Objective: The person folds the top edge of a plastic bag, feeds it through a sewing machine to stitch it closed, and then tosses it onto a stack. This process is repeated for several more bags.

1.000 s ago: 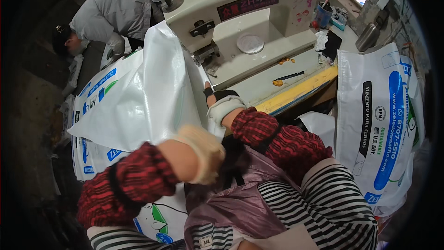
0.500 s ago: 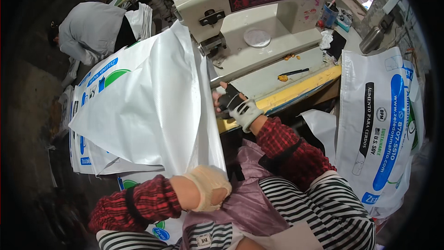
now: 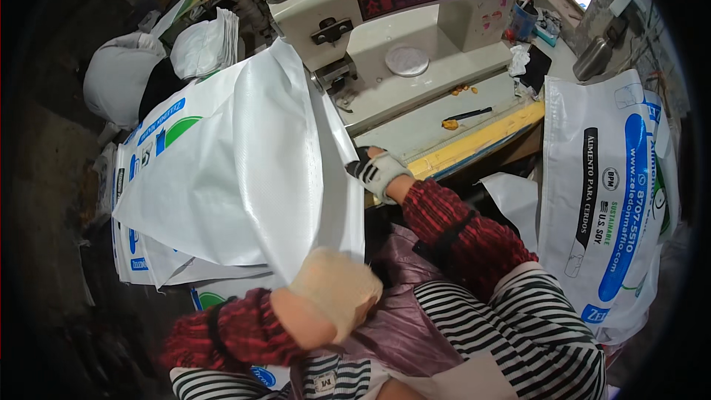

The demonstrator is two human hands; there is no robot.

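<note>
A large white woven sack (image 3: 281,155) with a blue and green print lies to the left, its long edge running from the sewing machine (image 3: 400,11) down toward my lap. My left hand (image 3: 333,292), in a cream glove, is closed at the sack's near end; its fingertips are hidden and slightly blurred. My right hand (image 3: 379,170), in a white and black glove, has its fingers curled on the sack's right edge, just in front of the machine bed. The sack's far corner stands up beside the sewing head.
More printed white sacks (image 3: 592,200) hang at the right. On the machine table (image 3: 503,135), with its yellow front edge, lies a dark slim tool (image 3: 468,114). A metal bottle (image 3: 591,58) and a blue cup (image 3: 524,21) stand farther back. Another person (image 3: 122,78) bends over at the far left.
My right hand has come down and slightly right along the sack's edge, its fingers now curled in. My left hand has shifted a little right. The person at far left has bent lower.
</note>
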